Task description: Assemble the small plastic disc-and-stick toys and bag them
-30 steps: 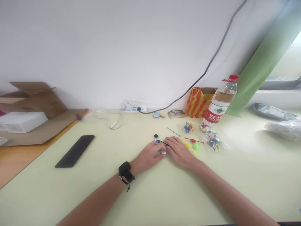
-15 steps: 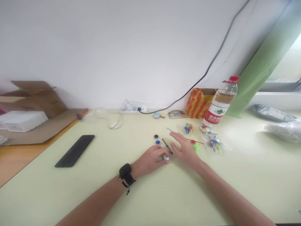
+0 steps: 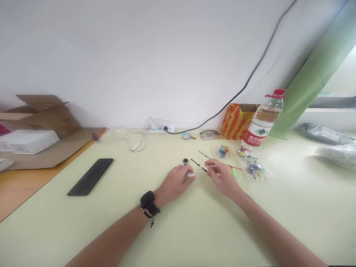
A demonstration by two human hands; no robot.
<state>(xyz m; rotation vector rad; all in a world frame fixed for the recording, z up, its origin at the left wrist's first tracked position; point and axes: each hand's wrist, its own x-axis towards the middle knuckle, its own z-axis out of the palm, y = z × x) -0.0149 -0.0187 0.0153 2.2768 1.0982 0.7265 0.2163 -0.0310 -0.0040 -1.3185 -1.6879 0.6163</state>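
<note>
My left hand (image 3: pixel 178 182) is closed in a pinch on a small white round plastic piece (image 3: pixel 190 174), held just above the table. Opposite it, my right hand (image 3: pixel 224 178) has its thumb and fingers together around a thin white stick (image 3: pixel 213 166), mostly covered by the fingers. A thin black stick (image 3: pixel 195 162) lies between the hands, its middle interrupted from view. Beyond my left fingertips are a black disc (image 3: pixel 185 160) and a partly hidden blue disc (image 3: pixel 185 164). Past my right hand lie a blue stick (image 3: pixel 204 154), a red stick (image 3: pixel 237 168) and a green piece (image 3: pixel 235 172).
Clear bags of small coloured plastic parts (image 3: pixel 256 168) lie at right, before a water bottle (image 3: pixel 261 122) and a striped bag (image 3: pixel 236 122). A power strip (image 3: pixel 158 128) sits against the wall. At left are a black flat case (image 3: pixel 90 177) and an opened cardboard box (image 3: pixel 55 115).
My right hand has closed from spread fingers into a pinch on the white stick. My left hand has shifted slightly up and left with the white piece. The black stick has moved upward in view.
</note>
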